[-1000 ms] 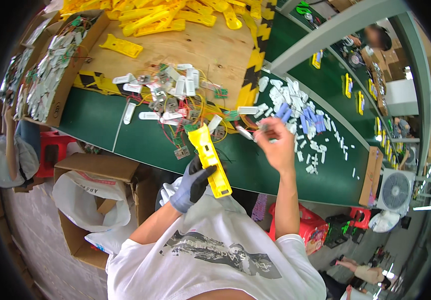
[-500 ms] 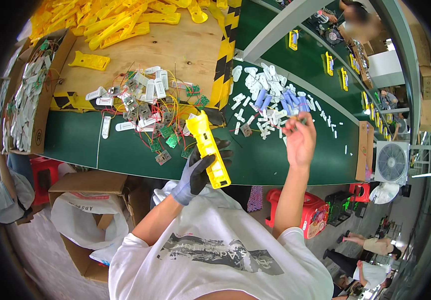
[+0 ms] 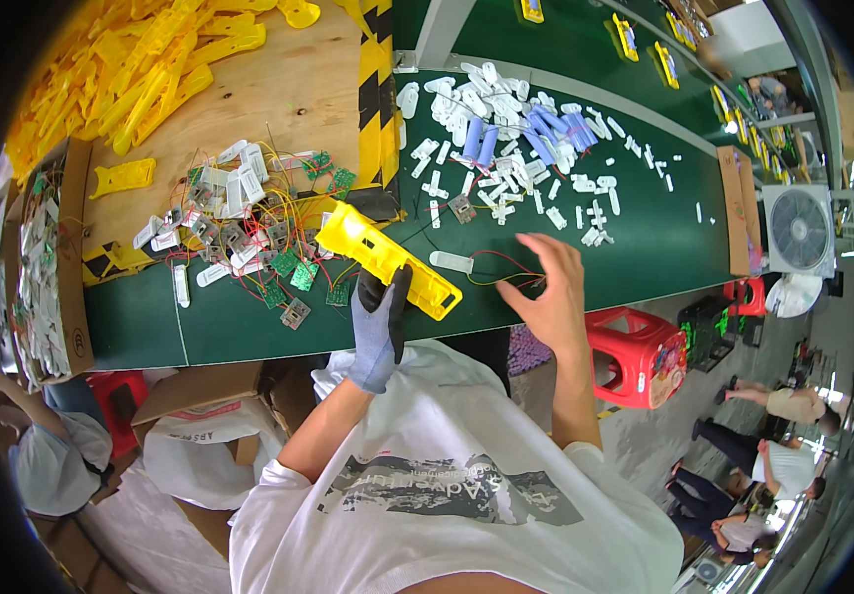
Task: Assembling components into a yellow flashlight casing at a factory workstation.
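My left hand (image 3: 379, 327), in a grey and black glove, grips a yellow plastic housing (image 3: 387, 261) by its lower half. The housing is a long tilted shell, its hollow inner side showing. My bare right hand (image 3: 555, 292) hovers over the green table to the right of it, thumb and fingers apart. Just left of those fingers lies a white oblong piece (image 3: 452, 261); its thin red wires (image 3: 501, 259) run toward the hand. A small dark part by the thumb is too small to make out. Tangled wired circuit boards (image 3: 303, 274) lie left of the housing.
Many yellow housings (image 3: 140, 74) are heaped on a wooden board at the far left. White plastic pieces and blue cylindrical cells (image 3: 486, 147) spread beyond my hands. Cardboard boxes (image 3: 739, 210) stand at both table ends. A red stool (image 3: 640, 356) is below the table edge.
My right hand has come down and nearer from the white pieces, its fingers now spread. The white piece with red wires now lies on the table. The housing has tilted further; the view has shifted.
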Demonstrator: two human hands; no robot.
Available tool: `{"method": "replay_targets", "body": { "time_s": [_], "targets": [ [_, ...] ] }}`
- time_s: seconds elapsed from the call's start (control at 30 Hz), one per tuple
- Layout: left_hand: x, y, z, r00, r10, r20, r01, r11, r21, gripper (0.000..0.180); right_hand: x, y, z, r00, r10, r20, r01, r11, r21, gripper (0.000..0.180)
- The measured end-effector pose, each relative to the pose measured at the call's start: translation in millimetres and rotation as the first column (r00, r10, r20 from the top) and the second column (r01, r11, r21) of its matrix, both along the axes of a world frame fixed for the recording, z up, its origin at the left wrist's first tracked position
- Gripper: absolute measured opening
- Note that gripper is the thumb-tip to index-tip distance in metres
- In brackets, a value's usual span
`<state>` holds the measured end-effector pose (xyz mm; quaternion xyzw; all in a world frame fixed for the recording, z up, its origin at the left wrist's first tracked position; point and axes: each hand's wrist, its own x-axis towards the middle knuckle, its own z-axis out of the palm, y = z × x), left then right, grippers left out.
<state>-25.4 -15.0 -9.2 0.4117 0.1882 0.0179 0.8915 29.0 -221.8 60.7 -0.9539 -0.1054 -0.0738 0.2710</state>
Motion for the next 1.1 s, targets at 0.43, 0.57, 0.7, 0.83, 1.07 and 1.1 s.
{"method": "replay_targets", "body": {
  "time_s": [0.43,0.57,0.7,0.83,1.07,1.1],
  "targets": [
    [3,-1,13,0.911,0.395,0.12,-0.412,0.858,0.306,0.038,-6,16,-39,0.835,0.432,0.341,-0.485,0.87,0.086,0.026],
    [12,-2,27,0.914,0.386,0.128,-0.407,0.857,0.316,0.041,-5,13,-20,0.78,0.415,0.469,-0.495,0.868,0.054,0.03],
    [21,1,39,0.952,0.254,0.172,-0.304,0.852,0.426,0.038,12,12,-4,0.618,0.634,0.465,-0.647,0.746,-0.157,0.02],
    [23,-3,47,0.986,0.12,0.115,-0.161,0.865,0.475,0.038,11,11,0,0.616,0.673,0.41,-0.635,0.732,-0.248,0.023],
    [6,-18,54,0.994,0.082,0.073,-0.102,0.928,0.358,0.028,-4,20,-11,0.743,0.611,0.273,-0.663,0.727,0.177,0.016],
    [8,-19,50,0.977,0.168,0.13,-0.194,0.955,0.227,0.025,-5,19,-15,0.826,0.525,0.205,-0.564,0.757,0.33,0.021]
  ]
}}
